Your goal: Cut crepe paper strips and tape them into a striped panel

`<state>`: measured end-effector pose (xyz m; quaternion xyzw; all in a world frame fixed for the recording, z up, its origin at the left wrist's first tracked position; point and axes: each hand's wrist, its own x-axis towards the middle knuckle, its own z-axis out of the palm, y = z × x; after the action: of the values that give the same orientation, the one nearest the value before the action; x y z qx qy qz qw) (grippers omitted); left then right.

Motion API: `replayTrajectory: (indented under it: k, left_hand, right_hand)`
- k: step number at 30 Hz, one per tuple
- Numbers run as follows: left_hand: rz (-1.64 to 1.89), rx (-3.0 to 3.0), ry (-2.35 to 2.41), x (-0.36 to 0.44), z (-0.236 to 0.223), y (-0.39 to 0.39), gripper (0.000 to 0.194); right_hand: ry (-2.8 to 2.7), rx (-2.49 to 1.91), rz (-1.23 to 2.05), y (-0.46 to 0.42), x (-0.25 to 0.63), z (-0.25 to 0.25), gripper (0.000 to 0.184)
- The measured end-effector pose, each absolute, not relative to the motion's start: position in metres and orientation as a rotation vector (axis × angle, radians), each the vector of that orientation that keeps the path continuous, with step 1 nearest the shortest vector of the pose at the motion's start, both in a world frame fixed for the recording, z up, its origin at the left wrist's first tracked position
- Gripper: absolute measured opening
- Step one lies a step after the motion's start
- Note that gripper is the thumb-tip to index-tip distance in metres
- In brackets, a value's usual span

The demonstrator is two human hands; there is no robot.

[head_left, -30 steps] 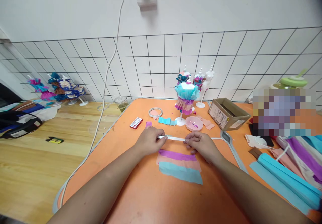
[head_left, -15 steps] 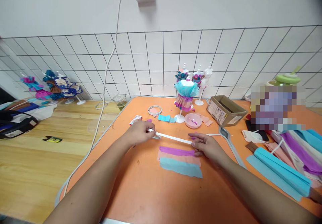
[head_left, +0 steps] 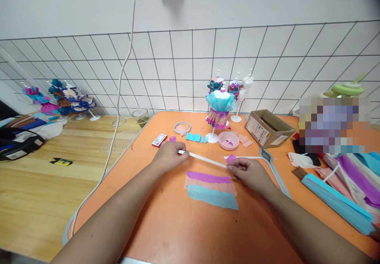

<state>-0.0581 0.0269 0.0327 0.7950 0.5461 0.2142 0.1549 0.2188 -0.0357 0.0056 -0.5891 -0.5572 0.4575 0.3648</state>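
A narrow white strip of tape point(head_left: 207, 159) is stretched between my two hands above the orange table. My left hand point(head_left: 170, 155) pinches its left end, fingers closed. The right end is pinched by my right hand point(head_left: 247, 173). Just below the strip lie layered pieces of crepe paper: a purple piece point(head_left: 208, 177), a peach piece point(head_left: 211, 187) and a light blue piece point(head_left: 212, 197). Another white strip point(head_left: 249, 157) and a purple scrap point(head_left: 230, 158) lie beyond my right hand.
Behind stand a small dress form in a blue and pink paper dress point(head_left: 220, 107), a pink bowl point(head_left: 228, 141), a cardboard box point(head_left: 268, 128) and a tape roll point(head_left: 182, 128). Folded crepe paper point(head_left: 338, 202) lies right. A white cable point(head_left: 118, 97) hangs left; a cutter point(head_left: 61, 161) rests on wood.
My right fingers have closed from a looser spread into a pinch on the strip. The strip has shifted slightly, and the whole view has tilted down a little.
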Motion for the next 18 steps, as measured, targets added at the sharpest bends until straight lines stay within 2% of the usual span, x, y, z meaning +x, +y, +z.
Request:
replayTrajectory:
  k: [6, 18]
  left_hand:
    - [0.790, 2.086, 1.523, -0.057, 0.033, 0.031, 0.020]
    - [0.831, 2.110, 1.652, -0.054, 0.030, 0.032, 0.019]
  right_hand:
    - [-1.680, -1.527, 0.728, -0.042, 0.216, 0.013, 0.019]
    - [-1.903, -1.415, 0.419, -0.054, 0.205, 0.018, 0.018]
